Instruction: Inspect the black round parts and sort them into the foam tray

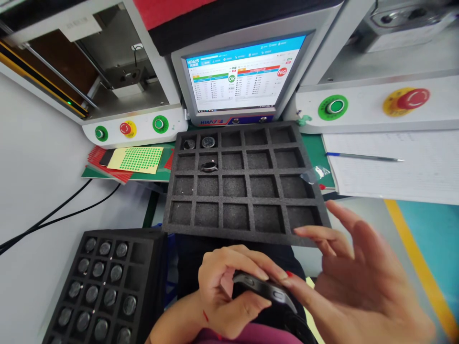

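My left hand (233, 286) is closed around a black smartwatch (263, 287), pinching its case between thumb and fingers with the side buttons facing up. The watch's dark strap trails down at the bottom of the view. My right hand (362, 277) is spread, palm turned up, and its thumb tip touches the watch's edge beside my left fingertips. A tiny red piece (289, 274) shows at that thumb tip; I cannot make out what it is. Beyond the hands lies a black foam tray (236, 234), with a few round watch bodies in its left compartments.
A second foam tray (145, 282) at lower left holds several round watch bodies. Behind stand a monitor (247, 79) showing OK and NG, and machines with green and red buttons. A sheet of green dot stickers (141, 159), a pen (366, 157) and paper (401, 177) lie around.
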The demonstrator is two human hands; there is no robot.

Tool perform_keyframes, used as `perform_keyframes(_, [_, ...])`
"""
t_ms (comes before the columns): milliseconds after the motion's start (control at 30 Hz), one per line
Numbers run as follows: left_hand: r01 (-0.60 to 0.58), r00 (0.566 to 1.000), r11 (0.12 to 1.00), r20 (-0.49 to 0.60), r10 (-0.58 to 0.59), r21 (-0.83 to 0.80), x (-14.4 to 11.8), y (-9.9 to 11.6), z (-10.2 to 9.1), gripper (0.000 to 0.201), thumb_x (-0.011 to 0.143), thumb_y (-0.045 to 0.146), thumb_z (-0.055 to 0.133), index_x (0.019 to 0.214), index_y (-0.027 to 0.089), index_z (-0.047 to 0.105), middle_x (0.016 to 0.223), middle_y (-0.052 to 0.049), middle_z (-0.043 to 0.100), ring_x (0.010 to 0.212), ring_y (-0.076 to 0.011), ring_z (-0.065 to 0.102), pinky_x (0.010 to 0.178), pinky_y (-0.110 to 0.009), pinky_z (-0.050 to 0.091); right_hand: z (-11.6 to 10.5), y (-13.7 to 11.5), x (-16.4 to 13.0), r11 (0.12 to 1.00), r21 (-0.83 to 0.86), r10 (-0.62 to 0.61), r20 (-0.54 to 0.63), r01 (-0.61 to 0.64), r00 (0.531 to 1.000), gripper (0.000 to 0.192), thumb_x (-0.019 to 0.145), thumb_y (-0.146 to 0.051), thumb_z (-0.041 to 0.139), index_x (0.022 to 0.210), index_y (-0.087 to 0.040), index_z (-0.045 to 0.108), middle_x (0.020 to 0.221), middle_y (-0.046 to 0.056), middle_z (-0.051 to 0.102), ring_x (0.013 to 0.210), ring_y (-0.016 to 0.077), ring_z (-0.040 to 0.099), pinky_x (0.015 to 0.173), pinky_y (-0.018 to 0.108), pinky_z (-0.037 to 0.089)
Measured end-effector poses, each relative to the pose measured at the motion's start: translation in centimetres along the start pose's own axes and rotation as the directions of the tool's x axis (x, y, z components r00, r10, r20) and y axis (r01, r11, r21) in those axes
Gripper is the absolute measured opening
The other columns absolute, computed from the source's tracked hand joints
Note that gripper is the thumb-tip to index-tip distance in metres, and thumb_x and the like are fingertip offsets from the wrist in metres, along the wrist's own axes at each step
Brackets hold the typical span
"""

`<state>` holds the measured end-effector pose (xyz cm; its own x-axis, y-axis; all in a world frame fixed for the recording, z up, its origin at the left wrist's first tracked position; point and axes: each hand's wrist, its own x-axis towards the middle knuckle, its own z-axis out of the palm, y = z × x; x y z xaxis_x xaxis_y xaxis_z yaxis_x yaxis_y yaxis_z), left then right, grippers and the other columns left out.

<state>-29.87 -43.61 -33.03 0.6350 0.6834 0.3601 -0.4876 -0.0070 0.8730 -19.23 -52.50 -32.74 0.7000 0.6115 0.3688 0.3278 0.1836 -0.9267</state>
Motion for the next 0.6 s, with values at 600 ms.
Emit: perform_keyframes(600, [0.064, 0.997, 0.998, 0.041, -0.064, -0.007, -0.6, -0.1, -0.5, 0.023, 0.09, 0.015, 0.064, 0.113, 0.02, 0.063, 0.127, -0.007, 0.066, 0.089, -0.0147, 0.074, 0.081, -0.024, 0.06, -1.1, 0.8, 0.6, 0.945, -0.259, -0.166, 0.144, 0.199, 0.976, 0.016, 0.085, -0.008, 0.068, 0.089, -0.024, 0.069, 0.111, 0.004, 0.067, 0.096, 0.0218, 0.064, 0.09, 0.041, 0.053])
